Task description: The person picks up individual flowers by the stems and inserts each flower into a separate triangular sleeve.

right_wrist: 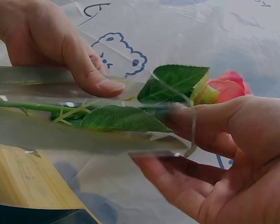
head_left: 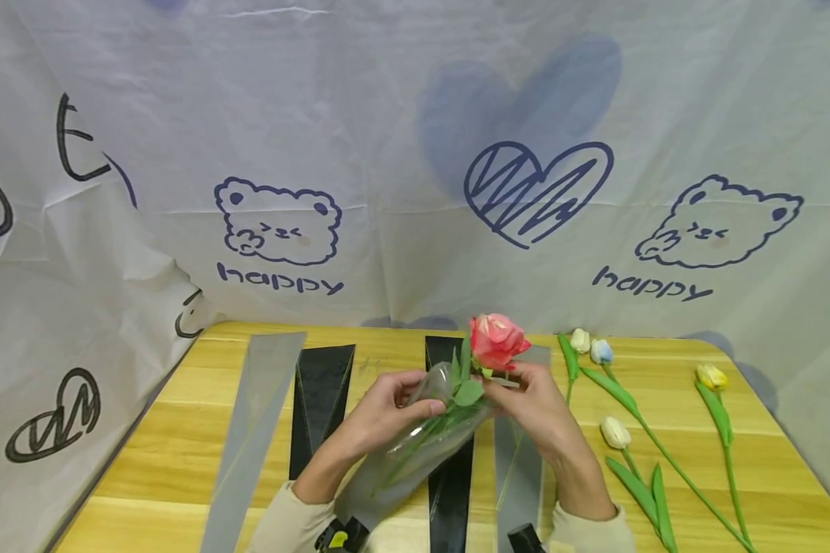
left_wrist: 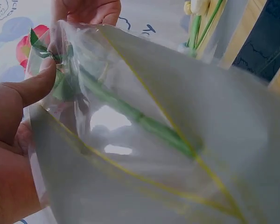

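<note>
A white cloth with dark line drawings hung along the left and far sides of a yellow wood-grain surface. At the left of the surface lay a long, flat grey wrapping sleeve, and just right of it a flat black wrapping sleeve. The left hand was closed, its thumb laid over the clear face of a clear-and-grey plastic sleeve with yellow lines and its fingers behind, pinching it near the mouth. That sleeve slanted above the surface, its mouth towards the far right, over a second flat black strip. The pink-red rose with green leaves had its stem inside the sleeve and its bloom outside, just beyond the mouth. The right hand was bent round the mouth below the bloom, thumb above and fingers below; whether its tips also gripped the stem could not be told. Beneath that hand lay another flat grey strip. Further right were a white tulip at the far edge, a blue-and-white tulip beside it, a nearer white tulip, and, rightmost, a yellow tulip.
</note>
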Motion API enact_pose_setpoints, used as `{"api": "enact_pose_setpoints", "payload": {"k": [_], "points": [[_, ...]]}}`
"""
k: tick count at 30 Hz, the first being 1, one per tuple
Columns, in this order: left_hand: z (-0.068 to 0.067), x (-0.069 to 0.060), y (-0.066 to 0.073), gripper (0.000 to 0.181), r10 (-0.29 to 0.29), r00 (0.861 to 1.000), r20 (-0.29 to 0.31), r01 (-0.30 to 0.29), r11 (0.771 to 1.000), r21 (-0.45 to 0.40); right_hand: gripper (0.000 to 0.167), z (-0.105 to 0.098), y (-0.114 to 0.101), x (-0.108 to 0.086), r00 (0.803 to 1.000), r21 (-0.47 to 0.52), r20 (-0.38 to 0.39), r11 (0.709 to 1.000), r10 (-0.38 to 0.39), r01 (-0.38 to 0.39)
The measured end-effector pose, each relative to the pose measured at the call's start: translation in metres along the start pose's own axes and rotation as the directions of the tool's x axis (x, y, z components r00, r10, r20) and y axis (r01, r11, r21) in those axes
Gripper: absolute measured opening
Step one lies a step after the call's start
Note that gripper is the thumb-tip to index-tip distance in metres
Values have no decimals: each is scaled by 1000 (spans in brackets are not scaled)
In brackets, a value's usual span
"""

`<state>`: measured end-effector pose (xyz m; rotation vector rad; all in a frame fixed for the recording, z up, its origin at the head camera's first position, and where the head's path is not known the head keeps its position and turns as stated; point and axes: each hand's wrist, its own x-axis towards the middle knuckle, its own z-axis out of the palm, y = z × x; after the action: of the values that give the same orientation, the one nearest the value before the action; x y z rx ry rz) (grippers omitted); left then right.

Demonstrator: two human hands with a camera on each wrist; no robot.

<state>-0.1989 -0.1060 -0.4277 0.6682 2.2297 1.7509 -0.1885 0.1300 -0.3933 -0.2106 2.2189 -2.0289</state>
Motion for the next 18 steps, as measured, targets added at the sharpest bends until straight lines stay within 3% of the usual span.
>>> {"api": "enact_pose_setpoints", "payload": {"k": [3, 6, 12, 15, 18], "points": [[-1, 0, -2, 40, -14, 999, 30, 14, 1000, -4, 29, -1, 0, 1, 1000, -1, -19, 1000, 23, -23], [-1, 0, -5, 45, -29, 994, 101, 32, 999, -34, 27, -4, 1, 2, 997, -15, -73, 1000, 25, -26], [-4, -1, -15, 63, -84, 964, 251, 105, 992, -72, 18, -15, 2, 1, 969, 21, -247, 1000, -12, 18], [-4, -1, -18, 65, -84, 959, 272, 100, 994, -46, 12, -22, 1, -1, 954, 42, -297, 998, -29, 43], [-4, 0, -18, 61, -57, 963, 264, 66, 998, -23, 12, -26, -1, -2, 955, 64, -293, 996, -41, 62]]}}
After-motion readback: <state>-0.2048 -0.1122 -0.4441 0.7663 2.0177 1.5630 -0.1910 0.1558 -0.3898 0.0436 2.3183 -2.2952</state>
